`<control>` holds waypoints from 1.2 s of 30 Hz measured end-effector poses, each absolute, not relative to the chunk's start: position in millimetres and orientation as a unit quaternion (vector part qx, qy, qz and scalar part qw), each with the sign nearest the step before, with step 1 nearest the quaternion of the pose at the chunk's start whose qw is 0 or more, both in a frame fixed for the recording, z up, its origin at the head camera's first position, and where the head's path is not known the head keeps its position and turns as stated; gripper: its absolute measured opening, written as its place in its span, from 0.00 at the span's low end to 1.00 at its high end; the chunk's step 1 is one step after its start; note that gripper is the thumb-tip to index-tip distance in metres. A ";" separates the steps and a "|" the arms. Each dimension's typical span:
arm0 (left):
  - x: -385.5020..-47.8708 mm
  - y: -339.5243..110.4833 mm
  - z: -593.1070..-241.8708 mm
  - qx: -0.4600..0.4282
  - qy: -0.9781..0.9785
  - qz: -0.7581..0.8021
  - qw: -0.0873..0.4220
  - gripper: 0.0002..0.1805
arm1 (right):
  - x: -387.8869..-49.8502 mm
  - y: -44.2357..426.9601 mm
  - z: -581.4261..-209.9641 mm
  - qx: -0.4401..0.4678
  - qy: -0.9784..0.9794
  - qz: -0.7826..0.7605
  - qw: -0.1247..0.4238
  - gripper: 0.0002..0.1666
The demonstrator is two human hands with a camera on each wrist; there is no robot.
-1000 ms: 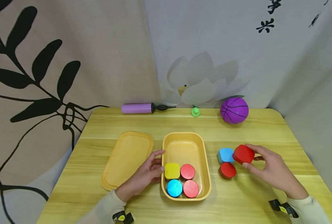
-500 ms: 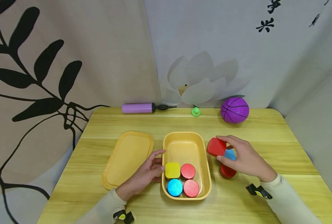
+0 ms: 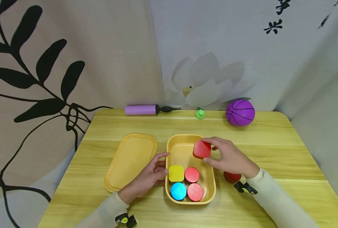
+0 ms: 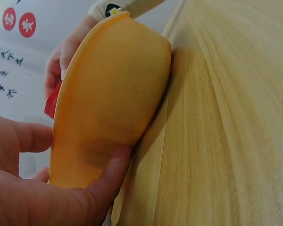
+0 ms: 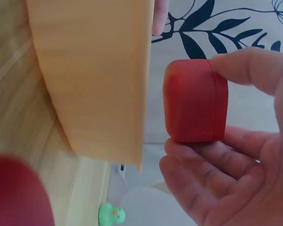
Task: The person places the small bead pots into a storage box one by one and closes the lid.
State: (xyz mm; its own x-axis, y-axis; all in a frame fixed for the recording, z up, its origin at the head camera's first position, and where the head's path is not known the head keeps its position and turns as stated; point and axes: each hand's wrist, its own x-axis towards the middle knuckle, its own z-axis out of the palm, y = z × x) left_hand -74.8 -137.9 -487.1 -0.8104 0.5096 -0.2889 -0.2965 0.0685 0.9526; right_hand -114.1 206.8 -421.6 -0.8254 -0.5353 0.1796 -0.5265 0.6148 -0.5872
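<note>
My right hand (image 3: 228,155) pinches a red rounded-square block (image 3: 202,149) between thumb and fingers, above the far right part of a yellow plastic box (image 3: 212,186). In the right wrist view a thin seam runs round the block (image 5: 193,101). My left hand (image 3: 147,177) touches the outside of the box's left wall, its fingertips at the rim; the left wrist view shows fingers against that wall (image 4: 108,80). Inside the box's near half lie a yellow square block (image 3: 176,174), a blue round one (image 3: 178,191) and two red round ones (image 3: 194,192).
Another red round block (image 3: 232,177) sits on the table right of the box, partly covered by my right arm. A flat yellow lid (image 3: 130,161) lies to the left. Along the back are a purple pump (image 3: 141,110), a green duck (image 3: 200,114) and a purple ball (image 3: 240,112).
My right hand has carried the red square block leftward from the table's right side to over the box. It now hides the blue square block. My left hand stays put.
</note>
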 end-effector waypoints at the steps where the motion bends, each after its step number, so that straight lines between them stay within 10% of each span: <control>1: -74.7 -138.1 -487.2 0.080 0.668 0.678 0.298 0.35 | -115.6 203.3 -422.6 -0.299 0.898 -0.323 0.009 0.37; 36: -72.7 -137.7 -485.5 0.073 0.679 0.668 0.295 0.34 | -139.0 124.9 -458.9 -0.364 0.892 -0.232 0.133 0.36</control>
State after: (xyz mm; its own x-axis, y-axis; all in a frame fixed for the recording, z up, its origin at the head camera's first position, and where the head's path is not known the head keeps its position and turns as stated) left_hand -72.7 -137.7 -485.5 -0.8154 0.4929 -0.3037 -0.2957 0.0963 0.9504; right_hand -139.0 124.9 -458.9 -0.7002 -0.7106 -0.0681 -0.5875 0.6278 -0.5105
